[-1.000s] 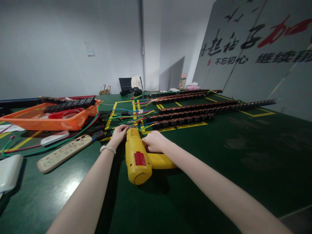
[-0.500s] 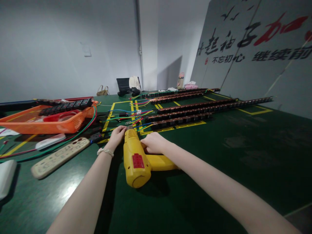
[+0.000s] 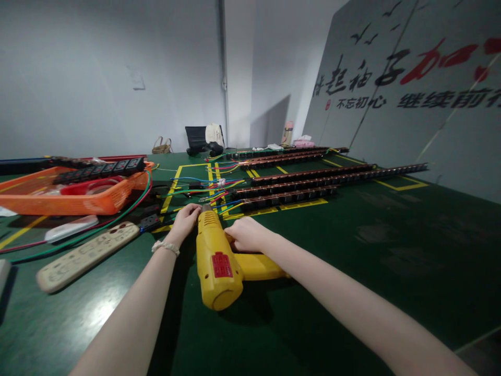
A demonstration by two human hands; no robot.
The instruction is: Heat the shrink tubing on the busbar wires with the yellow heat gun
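Note:
A yellow heat gun lies on its side on the green table, nozzle pointing away from me and handle out to the right. My left hand is closed in a pinch just left of the nozzle. What its fingertips hold is too small to make out; thin wires run close by. My right hand is curled closed on the far side of the handle, against the gun's body, with its forearm crossing over the handle. Its fingertips are hidden behind the gun. Coloured wires spread on the table just beyond both hands.
Long black strips with copper-coloured bars lie beyond the hands, among yellow tape lines. To the left are an orange basket holding black socket parts, a beige power strip and loose cables. A bag and a pink tissue box are at the back.
The view has shifted slightly, so everything sits a little further left. Both hands and the heat gun keep nearly the same places relative to each other.

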